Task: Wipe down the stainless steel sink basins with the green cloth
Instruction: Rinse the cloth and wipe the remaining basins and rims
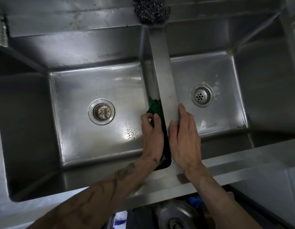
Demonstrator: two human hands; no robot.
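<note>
I am looking straight down into the sink. The left hand (153, 138) is gripping the green cloth (155, 105), its grip clamped round it, and is holding it against the right wall of the left basin (94, 83), just left of centre frame. The right hand (184, 138) is lying flat on the divider (161, 63) between the basins, its grip apart and fingers straight, fingertips reaching towards the right basin (209, 70). A steel scourer (151, 10) is sitting at the top edge of the frame.
</note>
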